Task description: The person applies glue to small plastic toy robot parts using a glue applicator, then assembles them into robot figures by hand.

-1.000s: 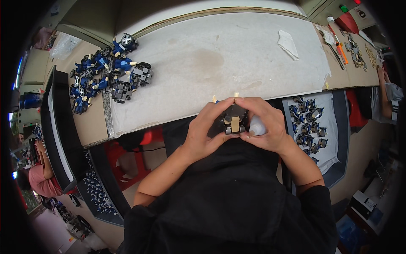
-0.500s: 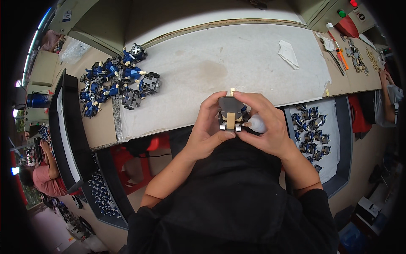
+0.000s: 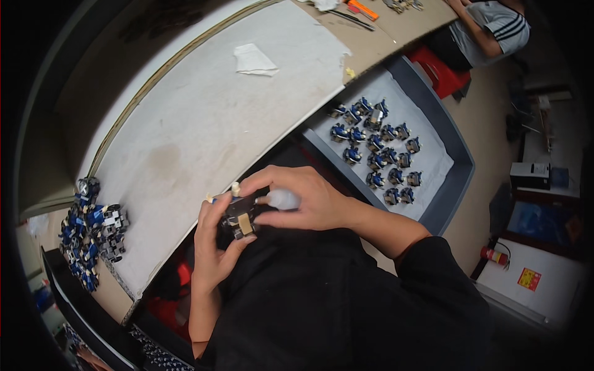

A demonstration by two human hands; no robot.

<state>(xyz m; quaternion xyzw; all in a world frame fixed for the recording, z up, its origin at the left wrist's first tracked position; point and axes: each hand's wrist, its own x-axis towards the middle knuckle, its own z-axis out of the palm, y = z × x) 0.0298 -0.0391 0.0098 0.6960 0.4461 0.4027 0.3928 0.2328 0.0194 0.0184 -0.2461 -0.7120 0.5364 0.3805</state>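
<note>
In front of my black-clothed body I hold a small toy figure on a dark wheeled seat (image 3: 243, 221). A pale head pokes up at its top, and a tan block shows on its dark back. My left hand (image 3: 210, 244) is closed around the toy's left side, thumb at its lower edge. Closed too, my right hand (image 3: 318, 199) keeps a small whitish squeeze bottle (image 3: 285, 199) under its fingers, the narrow tip toward the toy. The index finger of that hand reaches to the toy's top, and its thumb lies near the toy's side.
A grey tray (image 3: 459, 166) lined with white holds several similar toys, on the right. More blue toys (image 3: 86, 229) are heaped at the table's left end. On the paper-covered table (image 3: 185, 123) lies a crumpled white tissue (image 3: 255, 60). Another person (image 3: 495, 34) sits at the far right.
The whole view has turned to the right, so the tray sits nearer the middle. Both hands still hold the toy, now tilted, and the bottle stays in my right hand.
</note>
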